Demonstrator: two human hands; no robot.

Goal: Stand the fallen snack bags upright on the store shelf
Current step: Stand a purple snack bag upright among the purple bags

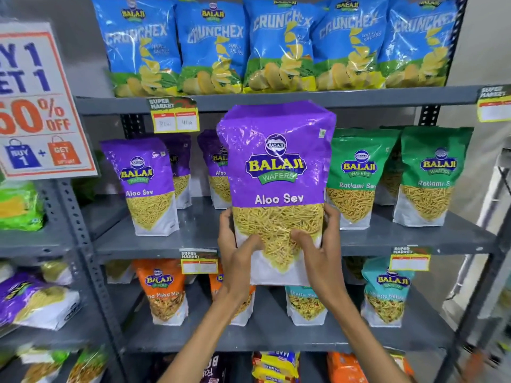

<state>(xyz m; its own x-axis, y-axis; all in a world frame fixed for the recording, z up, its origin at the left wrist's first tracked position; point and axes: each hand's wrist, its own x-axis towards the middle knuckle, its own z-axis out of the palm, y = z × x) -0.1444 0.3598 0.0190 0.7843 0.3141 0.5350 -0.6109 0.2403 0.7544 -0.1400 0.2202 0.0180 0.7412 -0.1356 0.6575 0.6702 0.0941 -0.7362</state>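
I hold a purple Aloo Sev bag (276, 172) upright in front of the middle shelf (199, 244), lifted off its surface. My left hand (235, 244) grips its lower left edge and my right hand (318, 241) grips its lower right edge, thumbs on the front. Another purple Aloo Sev bag (148, 183) stands upright at the shelf's left, with two more purple bags (181, 167) behind. Two green Ratlami Sev bags (356, 175) stand upright to the right. The held bag hides the shelf space behind it.
Blue Crunchex bags (279, 45) line the top shelf. Orange and teal mix bags (163, 291) stand on the lower shelf. A discount sign (38, 100) hangs at left, above a neighbouring rack where a purple bag (33, 302) lies on its side.
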